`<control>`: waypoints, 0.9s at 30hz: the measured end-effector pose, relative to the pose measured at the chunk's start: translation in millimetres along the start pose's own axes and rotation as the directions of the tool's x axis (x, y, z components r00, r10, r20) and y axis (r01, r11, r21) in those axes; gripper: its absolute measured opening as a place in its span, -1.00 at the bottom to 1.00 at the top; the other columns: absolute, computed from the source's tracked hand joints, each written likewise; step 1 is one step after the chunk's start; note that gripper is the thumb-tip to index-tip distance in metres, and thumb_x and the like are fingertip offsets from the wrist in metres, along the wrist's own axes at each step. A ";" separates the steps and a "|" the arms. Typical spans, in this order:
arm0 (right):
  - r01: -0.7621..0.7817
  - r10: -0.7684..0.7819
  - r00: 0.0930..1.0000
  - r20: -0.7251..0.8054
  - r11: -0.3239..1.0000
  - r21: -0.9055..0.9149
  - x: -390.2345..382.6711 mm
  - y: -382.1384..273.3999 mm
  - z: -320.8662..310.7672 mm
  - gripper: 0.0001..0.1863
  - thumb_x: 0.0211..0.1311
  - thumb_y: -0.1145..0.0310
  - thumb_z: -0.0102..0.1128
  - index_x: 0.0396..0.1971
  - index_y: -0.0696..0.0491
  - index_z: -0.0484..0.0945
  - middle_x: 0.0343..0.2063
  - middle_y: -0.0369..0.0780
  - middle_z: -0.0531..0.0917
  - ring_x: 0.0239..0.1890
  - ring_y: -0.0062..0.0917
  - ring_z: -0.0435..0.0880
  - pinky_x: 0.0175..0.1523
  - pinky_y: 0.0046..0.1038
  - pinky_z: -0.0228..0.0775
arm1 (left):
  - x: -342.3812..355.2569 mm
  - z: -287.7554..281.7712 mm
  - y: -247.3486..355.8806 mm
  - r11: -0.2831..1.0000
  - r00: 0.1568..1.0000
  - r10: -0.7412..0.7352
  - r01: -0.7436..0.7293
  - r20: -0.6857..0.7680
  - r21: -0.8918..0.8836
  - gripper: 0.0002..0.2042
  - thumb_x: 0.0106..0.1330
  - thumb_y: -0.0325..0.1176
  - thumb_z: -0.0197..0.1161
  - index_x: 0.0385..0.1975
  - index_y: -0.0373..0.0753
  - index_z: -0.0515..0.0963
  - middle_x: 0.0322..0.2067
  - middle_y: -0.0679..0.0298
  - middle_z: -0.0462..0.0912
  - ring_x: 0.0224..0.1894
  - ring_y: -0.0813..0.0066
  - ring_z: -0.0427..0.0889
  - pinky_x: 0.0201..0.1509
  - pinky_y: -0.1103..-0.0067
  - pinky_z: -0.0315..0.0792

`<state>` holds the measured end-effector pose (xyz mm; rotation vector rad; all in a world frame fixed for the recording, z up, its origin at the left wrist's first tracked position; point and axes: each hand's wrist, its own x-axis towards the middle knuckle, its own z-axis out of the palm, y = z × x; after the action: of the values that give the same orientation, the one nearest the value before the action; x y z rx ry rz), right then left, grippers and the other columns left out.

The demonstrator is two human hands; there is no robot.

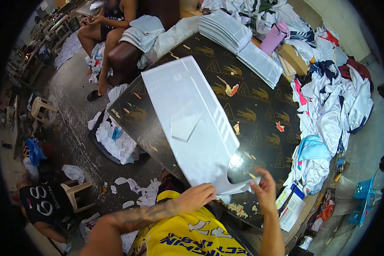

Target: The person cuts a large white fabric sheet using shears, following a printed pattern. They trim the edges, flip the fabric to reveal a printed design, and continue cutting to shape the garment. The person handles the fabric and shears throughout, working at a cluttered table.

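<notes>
Yellow jersey (190,232) nearest, white cloth (198,113) extends ahead from right grip (265,187) pinching it, left grip (197,197) unclear.

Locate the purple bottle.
The purple bottle is at the head view's upper right, by the dark table's far edge, between the folded pale fabric and brown cardboard.

Room over dark tabletop (266,143) between white panel (187,102) and garment heap (326,106), cloth stack (226,32) an obstacle beyond

A lilac bottle (273,39) sits near a cardboard box (294,61) — a blue basket (362,188) far right.
</notes>
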<state>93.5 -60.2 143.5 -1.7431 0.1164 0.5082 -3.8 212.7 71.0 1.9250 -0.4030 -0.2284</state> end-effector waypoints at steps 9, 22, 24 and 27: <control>0.624 -0.456 0.780 0.428 0.618 -0.479 248.3 -165.2 226.0 -0.30 0.45 -0.17 0.28 -0.62 0.22 0.63 -0.71 0.03 0.46 -0.61 -0.16 0.53 -0.38 -0.14 0.32 | 33.2 -181.1 -97.5 0.866 0.478 -0.484 0.384 -0.733 -0.321 -0.80 0.58 -0.36 0.19 -0.13 -0.42 0.56 -0.36 0.21 0.58 -0.28 0.50 0.50 -0.16 0.45 0.44; -0.533 0.470 0.799 -0.374 0.842 -0.080 136.4 43.5 101.3 -0.67 0.34 0.20 0.53 -0.30 0.19 0.67 -0.57 -0.26 0.67 -0.64 -0.60 0.58 -0.55 -0.49 0.32 | -46.6 -113.4 -103.4 0.870 0.949 -0.113 0.238 -0.296 0.431 -0.70 0.29 -0.19 0.50 -0.17 -0.23 0.62 -0.06 0.19 0.56 0.12 0.13 0.52 0.23 0.20 0.40; -0.400 0.392 0.907 -0.154 0.916 -0.019 137.1 48.6 113.4 -0.73 0.35 0.26 0.51 -0.29 0.16 0.67 -0.58 -0.26 0.66 -0.68 -0.61 0.57 -0.61 -0.52 0.28 | -52.1 -114.7 -91.9 0.888 0.941 -0.080 0.218 -0.330 0.405 -0.74 0.29 -0.28 0.49 -0.23 -0.27 0.57 -0.14 0.09 0.56 0.02 0.02 0.54 0.14 0.21 0.40; -0.236 0.247 0.943 -0.222 0.969 0.071 151.2 13.0 132.9 -0.82 0.41 0.37 0.43 -0.29 0.15 0.64 -0.57 -0.29 0.67 -0.59 -0.62 0.63 -0.56 -0.55 0.32 | -52.8 -135.1 -65.4 0.935 0.881 -0.077 0.227 -0.467 0.274 -0.87 0.35 -0.48 0.37 -0.22 -0.28 0.55 -0.20 0.05 0.58 -0.09 -0.06 0.56 0.11 0.20 0.41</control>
<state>188.7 92.5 52.2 -1.7492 0.5081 0.4752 5.1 371.2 60.2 2.2562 0.0325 0.1985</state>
